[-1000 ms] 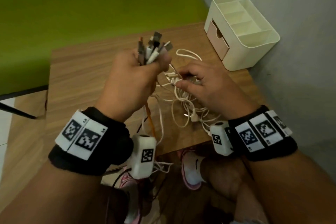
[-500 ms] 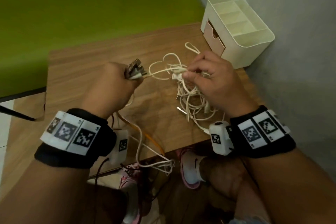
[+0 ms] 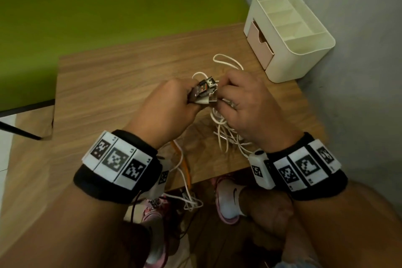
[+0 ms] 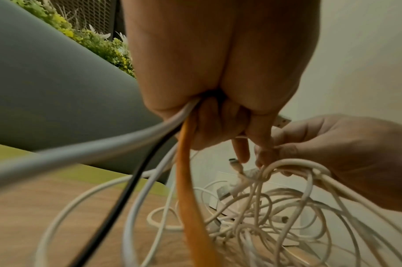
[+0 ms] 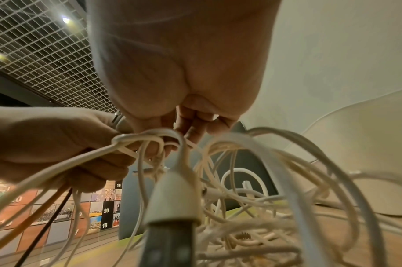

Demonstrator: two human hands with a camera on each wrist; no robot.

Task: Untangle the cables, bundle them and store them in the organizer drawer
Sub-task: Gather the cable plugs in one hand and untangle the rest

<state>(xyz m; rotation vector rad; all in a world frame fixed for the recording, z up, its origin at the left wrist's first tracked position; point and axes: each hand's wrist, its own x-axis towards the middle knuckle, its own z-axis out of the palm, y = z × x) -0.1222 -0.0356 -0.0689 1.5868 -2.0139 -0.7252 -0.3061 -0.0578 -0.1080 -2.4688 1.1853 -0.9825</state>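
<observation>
Hands (image 3: 167,106) closer; metal plugs (image 3: 205,91) perhaps pinched.

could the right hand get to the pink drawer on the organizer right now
Probably not yet: the path across the table to the pink drawer looks open, but the right hand is pinching tangled white cables and would need to release them.

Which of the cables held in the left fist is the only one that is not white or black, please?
The orange cable: it hangs from the left hand between a black and several white ones.
</observation>
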